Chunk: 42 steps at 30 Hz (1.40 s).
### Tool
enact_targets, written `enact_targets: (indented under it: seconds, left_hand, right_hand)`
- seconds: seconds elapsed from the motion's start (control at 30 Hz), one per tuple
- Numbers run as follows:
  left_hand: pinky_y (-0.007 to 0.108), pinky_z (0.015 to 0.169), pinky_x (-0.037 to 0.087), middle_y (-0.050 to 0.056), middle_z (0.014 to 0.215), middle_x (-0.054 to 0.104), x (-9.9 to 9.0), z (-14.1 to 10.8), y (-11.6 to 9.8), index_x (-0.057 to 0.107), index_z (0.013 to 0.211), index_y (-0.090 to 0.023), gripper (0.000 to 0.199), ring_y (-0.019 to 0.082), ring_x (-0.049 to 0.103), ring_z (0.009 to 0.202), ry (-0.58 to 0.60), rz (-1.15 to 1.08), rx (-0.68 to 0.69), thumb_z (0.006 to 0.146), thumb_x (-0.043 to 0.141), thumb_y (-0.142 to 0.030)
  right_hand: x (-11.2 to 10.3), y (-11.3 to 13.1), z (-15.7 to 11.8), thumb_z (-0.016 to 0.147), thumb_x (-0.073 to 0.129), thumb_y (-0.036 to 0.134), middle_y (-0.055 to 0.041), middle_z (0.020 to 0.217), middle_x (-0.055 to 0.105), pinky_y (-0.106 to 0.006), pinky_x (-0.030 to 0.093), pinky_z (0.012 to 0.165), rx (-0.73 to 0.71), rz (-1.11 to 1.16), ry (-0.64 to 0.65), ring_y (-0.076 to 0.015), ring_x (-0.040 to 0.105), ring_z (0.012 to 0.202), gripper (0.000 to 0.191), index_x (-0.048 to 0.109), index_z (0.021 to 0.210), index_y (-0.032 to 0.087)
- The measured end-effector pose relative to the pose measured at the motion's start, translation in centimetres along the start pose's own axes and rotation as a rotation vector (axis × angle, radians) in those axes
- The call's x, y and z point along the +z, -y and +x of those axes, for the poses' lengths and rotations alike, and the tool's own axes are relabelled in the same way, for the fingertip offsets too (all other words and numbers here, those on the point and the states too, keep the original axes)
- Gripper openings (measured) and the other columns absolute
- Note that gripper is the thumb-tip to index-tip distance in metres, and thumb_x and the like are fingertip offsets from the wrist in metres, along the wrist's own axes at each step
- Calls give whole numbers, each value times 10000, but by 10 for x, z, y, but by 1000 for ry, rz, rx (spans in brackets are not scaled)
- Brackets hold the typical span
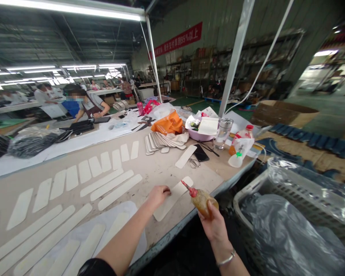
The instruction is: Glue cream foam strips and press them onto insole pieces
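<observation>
My right hand (214, 220) is wrapped round a squeeze bottle (202, 201) of yellowish-brown liquid. Its narrow red nozzle points up and left, over the far part of an off-white rounded strip (171, 203). That strip lies flat near the table's front edge. At the strip's left edge is my left hand (159, 196), its fingers curled together and touching the strip; the fingertips are partly hidden. Left of my forearm are several long strips (119, 191), and behind them stands a row of shorter pale pieces (84, 171). Another strip (186, 156) lies farther back.
A fanned stack of pale pieces (161, 142) lies by an orange bag (168, 122). Nearby are a phone (201, 152), small scissors (194, 163), a pink basin (201, 134), a clear jar (223, 134) and a bottle (243, 138). A plastic-lined basket (247, 191) stands right. A co-worker (89, 105) sits across.
</observation>
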<state>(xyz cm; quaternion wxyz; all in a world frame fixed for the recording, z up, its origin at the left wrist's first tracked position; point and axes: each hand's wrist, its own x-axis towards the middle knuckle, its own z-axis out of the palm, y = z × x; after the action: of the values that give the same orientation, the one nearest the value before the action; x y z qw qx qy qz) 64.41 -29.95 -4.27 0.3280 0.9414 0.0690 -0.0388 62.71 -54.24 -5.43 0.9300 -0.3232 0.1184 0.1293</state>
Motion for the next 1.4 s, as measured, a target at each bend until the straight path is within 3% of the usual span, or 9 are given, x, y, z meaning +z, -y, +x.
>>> enact_targets:
  seconds: [0.1,0.23,0.37,0.47,0.73,0.9,1.03,1.17,1.4]
  left_hand:
    - [320,850,445,54,968,705,0,-1,-1,692,949,-197,224,212,620,921,-43,68,-16,782,543,-210]
    - [338,975,381,94,1218,584,1,-30,-1,577,1179,-175,388,232,541,1087,-110,133,-6,808,548,-285]
    - [381,969,379,141,1163,567,4,-69,2,607,1100,-131,430,283,509,1084,-143,287,4,758,607,-391]
    - [364,906,415,129,1050,593,7,-84,4,657,954,-140,290,259,545,984,-98,362,11,790,570,-363]
    - [297,808,456,79,911,635,-1,-77,13,687,785,-173,355,181,593,833,-31,323,99,909,373,-284]
    - [333,891,458,94,1060,639,-7,-78,22,668,984,-169,349,211,594,955,-99,351,181,897,417,-396]
    - [381,885,481,97,1088,626,-3,-98,29,621,1084,-170,327,237,574,988,-216,379,236,860,505,-378]
    - [370,882,487,90,1086,599,7,-126,32,615,1069,-177,255,212,551,974,-305,359,311,880,470,-268]
    - [456,958,437,94,1168,573,25,-136,34,545,1183,-164,320,253,485,1076,-301,337,342,878,473,-230]
  right_hand:
    - [0,-1,1,713,695,310,9,1023,685,-309,541,723,-12,-19,5,-204,632,927,309,639,1013,262]
    - [0,-2,1,707,701,321,6,1029,685,-300,531,743,-32,-44,10,-196,630,932,324,639,1018,255]
    - [2,-2,1,695,715,320,-8,1019,686,-330,518,791,-43,-60,14,-208,626,940,322,648,1001,247]
    - [5,-3,2,670,733,328,-13,989,689,-349,518,783,-46,-67,12,-213,629,911,322,654,969,239]
    - [7,-2,-2,664,734,318,6,961,686,-319,509,782,-55,-21,16,-189,626,901,328,631,966,243]
    - [8,-2,-4,662,730,321,2,940,672,-316,502,766,-88,-56,33,-189,622,885,328,601,951,233]
    - [7,-7,-8,656,738,339,15,846,632,-312,494,696,-235,-289,19,-173,602,768,356,551,938,227]
    - [2,-14,-14,675,725,355,18,801,581,-309,477,657,-392,-714,26,-157,559,694,404,498,979,217]
    - [11,-20,-21,752,632,240,-15,843,513,-337,446,698,-761,-1295,376,-175,507,770,225,501,934,220]
